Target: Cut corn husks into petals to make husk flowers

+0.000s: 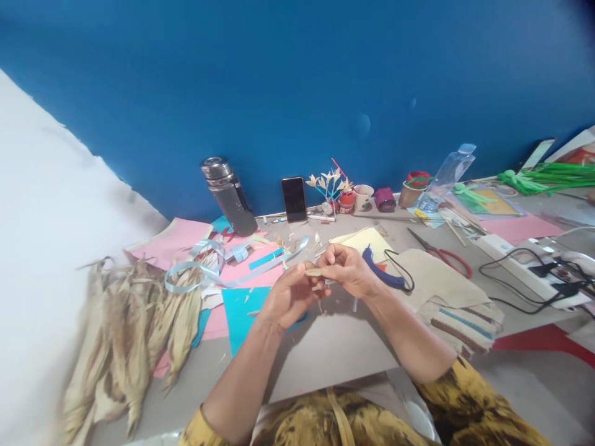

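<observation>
Close together over the front of the table, my left hand (294,292) and my right hand (349,272) both have their fingers closed on a small strip of dried corn husk (313,272). The strip's ends are partly hidden by the fingers. Just right of my right hand lies a dark blue glue gun (385,272) with a black cord. Blue paper (242,310) lies beside my left wrist. A bundle of dried corn husks (125,334) spreads over the table's left side.
Behind the hands stand a thermos (230,198), a phone (294,199), and husk flowers (330,184) on blue stems. Light blue ribbon (186,286) curls over pink paper (162,241). On the right are scissors (441,253), a folded cloth (460,325), a plastic bottle (449,176) and a power strip (525,266).
</observation>
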`<state>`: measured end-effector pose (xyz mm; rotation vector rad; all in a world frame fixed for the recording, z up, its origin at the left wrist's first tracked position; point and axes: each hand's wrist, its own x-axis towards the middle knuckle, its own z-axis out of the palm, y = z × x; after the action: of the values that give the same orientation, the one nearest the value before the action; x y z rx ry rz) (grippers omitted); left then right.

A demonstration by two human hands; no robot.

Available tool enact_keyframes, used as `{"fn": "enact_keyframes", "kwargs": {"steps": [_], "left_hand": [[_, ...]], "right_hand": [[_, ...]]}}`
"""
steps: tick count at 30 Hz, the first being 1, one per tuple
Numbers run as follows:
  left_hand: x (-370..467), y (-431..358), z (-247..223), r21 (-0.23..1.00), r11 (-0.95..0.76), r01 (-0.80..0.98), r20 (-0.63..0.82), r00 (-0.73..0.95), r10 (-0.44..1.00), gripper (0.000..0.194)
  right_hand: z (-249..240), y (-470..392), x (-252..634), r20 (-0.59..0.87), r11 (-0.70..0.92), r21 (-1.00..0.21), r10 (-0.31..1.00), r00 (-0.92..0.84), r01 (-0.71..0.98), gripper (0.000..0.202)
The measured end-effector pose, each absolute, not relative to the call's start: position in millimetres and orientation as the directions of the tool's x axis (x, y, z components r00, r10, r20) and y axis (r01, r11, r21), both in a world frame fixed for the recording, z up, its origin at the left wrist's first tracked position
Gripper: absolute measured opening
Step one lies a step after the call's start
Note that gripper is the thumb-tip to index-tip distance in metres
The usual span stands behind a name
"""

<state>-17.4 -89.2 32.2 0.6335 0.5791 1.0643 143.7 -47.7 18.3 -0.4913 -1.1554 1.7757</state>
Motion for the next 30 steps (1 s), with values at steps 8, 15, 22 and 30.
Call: {"fn": "enact_keyframes", "kwargs": {"steps": [8,15,22,30], "left_hand": [[-16,-88,27,0.742,0.335,-0.581,-0.111,0.386,0.916,0.022],[-13,-89,31,0.690,0.305,-0.657,-0.128,0.303,0.944,0.024],[-12,-88,29,0.703,0.298,-0.646,-0.173,0.252,0.952,0.021],[-12,-85,22,0.845,0.231,-0.483,-0.196,0.123,0.973,0.021]], "right_hand": [[14,-46,144,0.157,-0.140,-0.860,0.842,-0.515,-0.491,0.040],[20,-47,143,0.172,-0.119,-0.841,0.866,-0.469,-0.528,0.039],[20,-43,143,0.129,-0.100,-0.858,0.907,-0.401,-0.503,0.035],[15,-43,143,0.112,-0.097,-0.889,0.902,-0.417,-0.448,0.034]]}}
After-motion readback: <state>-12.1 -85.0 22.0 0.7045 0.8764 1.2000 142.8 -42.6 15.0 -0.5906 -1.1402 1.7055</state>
